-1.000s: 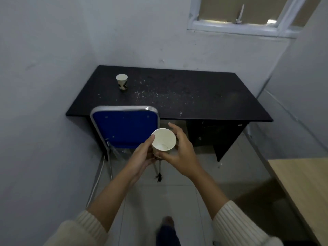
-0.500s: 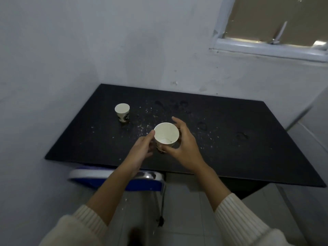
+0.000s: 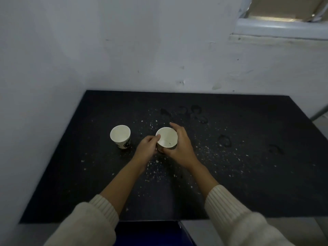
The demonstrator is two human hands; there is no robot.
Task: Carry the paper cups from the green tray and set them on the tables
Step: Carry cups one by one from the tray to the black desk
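Note:
Both my hands hold one white paper cup point(image 3: 167, 137) upright, low over the black table point(image 3: 248, 183). My left hand point(image 3: 147, 150) grips its left side, thumb near the rim. My right hand point(image 3: 179, 147) wraps round its right side. Whether the cup's base touches the tabletop is hidden by my fingers. A second paper cup point(image 3: 120, 136) with a dark print stands upright on the table just to the left, a small gap away. The green tray is out of view.
White crumbs and dried ring marks speckle the tabletop. Grey walls close the table in at the left and back. A window sill point(image 3: 280, 31) is at the upper right. The blue chair back point(image 3: 150, 233) sits below the table's near edge.
I have stepped up to the table. My hands have carried the cup forward and down over the tabletop, to a spot beside the standing cup.

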